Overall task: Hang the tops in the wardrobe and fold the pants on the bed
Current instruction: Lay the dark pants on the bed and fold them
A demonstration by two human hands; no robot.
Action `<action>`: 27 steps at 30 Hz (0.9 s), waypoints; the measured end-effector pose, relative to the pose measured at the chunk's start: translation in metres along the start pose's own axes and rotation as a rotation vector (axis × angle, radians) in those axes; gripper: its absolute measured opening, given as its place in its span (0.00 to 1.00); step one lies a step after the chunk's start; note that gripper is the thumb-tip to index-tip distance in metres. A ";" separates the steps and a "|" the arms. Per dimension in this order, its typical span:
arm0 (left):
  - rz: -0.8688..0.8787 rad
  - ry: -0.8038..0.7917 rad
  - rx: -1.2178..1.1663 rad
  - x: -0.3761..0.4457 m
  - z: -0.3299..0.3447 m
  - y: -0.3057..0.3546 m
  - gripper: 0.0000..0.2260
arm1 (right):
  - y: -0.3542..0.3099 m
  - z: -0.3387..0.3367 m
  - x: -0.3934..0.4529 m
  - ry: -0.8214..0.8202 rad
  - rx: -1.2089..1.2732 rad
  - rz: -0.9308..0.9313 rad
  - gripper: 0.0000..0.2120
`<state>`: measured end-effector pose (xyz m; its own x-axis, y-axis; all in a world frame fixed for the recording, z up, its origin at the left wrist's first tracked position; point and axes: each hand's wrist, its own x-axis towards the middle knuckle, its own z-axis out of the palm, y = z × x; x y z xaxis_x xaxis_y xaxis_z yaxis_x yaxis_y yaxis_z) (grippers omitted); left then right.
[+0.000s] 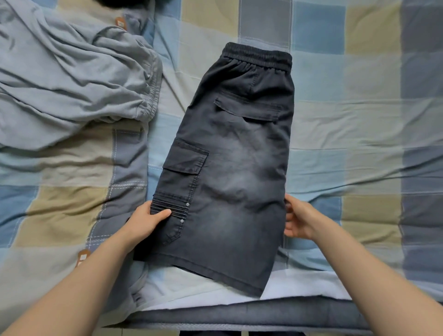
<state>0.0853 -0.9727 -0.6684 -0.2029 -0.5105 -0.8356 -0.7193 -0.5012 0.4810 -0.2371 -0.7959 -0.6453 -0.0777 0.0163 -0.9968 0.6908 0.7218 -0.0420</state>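
Dark grey cargo shorts (pixel 230 168) lie flat on the bed, folded lengthwise leg on leg, waistband far and hem near the bed's front edge. My left hand (pixel 146 221) grips the shorts' left edge beside the side pocket, thumb on top of the cloth. My right hand (pixel 299 220) holds the right edge at about the same height, fingers curled against the fabric. Light grey pants (pixel 72 79) lie crumpled at the upper left of the bed.
The checked blue, beige and grey bedsheet (pixel 359 120) covers the bed. A white sheet edge (pixel 299 285) and the dark mattress side (pixel 239 314) run along the near edge. A dark garment (pixel 112 2) peeks in at the top left.
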 end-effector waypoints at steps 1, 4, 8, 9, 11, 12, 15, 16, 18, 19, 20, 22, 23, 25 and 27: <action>0.008 0.016 0.011 0.001 -0.001 0.001 0.10 | -0.005 0.002 0.001 -0.011 0.000 -0.012 0.21; 0.042 0.047 0.016 0.000 0.001 -0.002 0.07 | -0.009 0.007 0.003 0.001 0.070 -0.139 0.08; 0.049 0.025 -0.036 -0.011 0.007 -0.003 0.08 | 0.007 -0.017 0.001 0.300 0.205 -0.534 0.06; 0.040 -0.012 -0.080 -0.015 0.010 -0.002 0.09 | 0.014 -0.030 -0.001 0.378 0.229 -0.640 0.07; 0.013 -0.083 -0.144 -0.021 0.018 -0.002 0.10 | 0.025 -0.048 -0.004 0.479 0.270 -0.757 0.05; -0.004 -0.101 -0.160 -0.024 0.022 -0.003 0.09 | 0.030 -0.055 -0.001 0.499 0.306 -0.741 0.04; -0.069 -0.051 -0.180 -0.030 0.035 -0.007 0.09 | 0.044 -0.060 0.008 0.289 0.334 -0.386 0.13; -0.089 -0.014 -0.154 -0.031 0.036 -0.010 0.10 | 0.052 -0.056 0.010 0.167 0.273 -0.266 0.20; -0.117 0.041 -0.064 -0.032 0.036 -0.015 0.12 | 0.066 -0.039 0.011 -0.026 0.220 -0.188 0.23; -0.125 0.059 -0.022 -0.033 0.036 -0.017 0.12 | 0.075 -0.031 0.012 -0.082 0.227 -0.189 0.23; -0.128 0.074 0.014 -0.035 0.036 -0.020 0.12 | 0.083 -0.024 0.013 -0.116 0.208 -0.197 0.24; -0.132 0.089 0.036 -0.042 0.036 -0.023 0.12 | 0.100 -0.017 0.014 -0.133 0.115 -0.197 0.29; -0.146 0.080 0.008 -0.046 0.036 -0.023 0.10 | 0.107 -0.016 0.013 -0.126 0.060 -0.195 0.29; -0.190 0.023 -0.103 -0.056 0.034 -0.021 0.08 | 0.121 -0.022 0.011 -0.116 0.004 -0.237 0.25; -0.225 -0.085 -0.208 -0.063 0.029 -0.019 0.08 | 0.132 -0.033 0.005 -0.155 0.078 -0.304 0.18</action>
<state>0.0925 -0.9111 -0.6322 -0.1146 -0.3148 -0.9422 -0.6031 -0.7316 0.3178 -0.1698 -0.6777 -0.6537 -0.1827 -0.3012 -0.9359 0.7063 0.6220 -0.3381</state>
